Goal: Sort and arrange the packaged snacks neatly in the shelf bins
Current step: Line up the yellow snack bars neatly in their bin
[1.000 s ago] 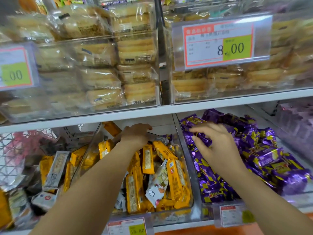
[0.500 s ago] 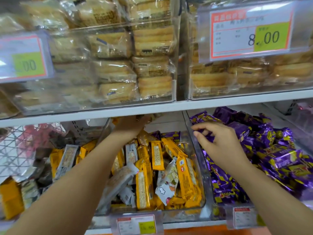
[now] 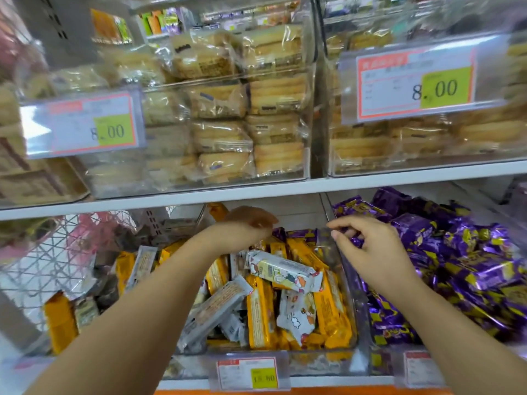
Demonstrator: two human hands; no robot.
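The clear middle bin [image 3: 360,315] on the lower shelf holds yellow snack packets [image 3: 261,317] and white ones in a jumble. A white cartoon-print packet [image 3: 282,270] lies crosswise on top of them. My left hand [image 3: 246,228] hovers at the back of this bin just above that packet, blurred, with fingers loosely curled and nothing visible in it. My right hand [image 3: 370,248] is at the back left of the neighbouring bin of purple packets [image 3: 462,269]. Its thumb and fingers pinch one purple packet [image 3: 349,233].
The white shelf board [image 3: 285,189] runs close above both hands. On it stand clear bins of wrapped biscuits [image 3: 256,124] with price tags [image 3: 416,86]. Left of the middle bin is a further bin with mixed yellow and white packets [image 3: 128,269]. Price labels [image 3: 248,373] hang along the front edge.
A white cartoon-print packet now lies on top of the middle bin's pile, below my left hand, which has moved slightly right. My right hand stays at the purple packets. The view has tilted up.
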